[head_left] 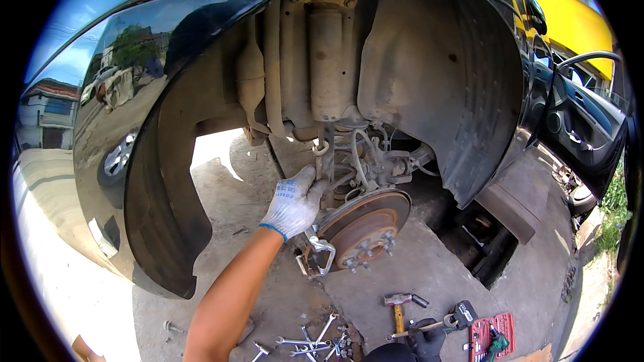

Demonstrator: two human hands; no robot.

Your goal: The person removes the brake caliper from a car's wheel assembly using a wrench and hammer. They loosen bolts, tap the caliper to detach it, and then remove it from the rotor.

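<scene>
My left hand (294, 200), in a white knit glove with a blue cuff, is closed around a wrench (320, 150); its open jaw sticks up above the fist. The fingers sit beside the upright suspension parts under the strut (327, 67), in the open wheel well of a dark car. Just below and right of the glove is the rusty brake disc (367, 231), its bare wheel studs showing. A silver bracket-like brake part (325, 255) hangs at the disc's near left side. I cannot make out my right hand.
Several wrenches (312, 344) lie on the concrete. Nearby are a hammer (399, 312), a dark glove-like shape (427, 340), a black-headed tool (463, 315) and a red tool case (506, 325) with a green power tool (496, 343). A floor pit (473, 241) gapes right; a car door (580, 121) stands open.
</scene>
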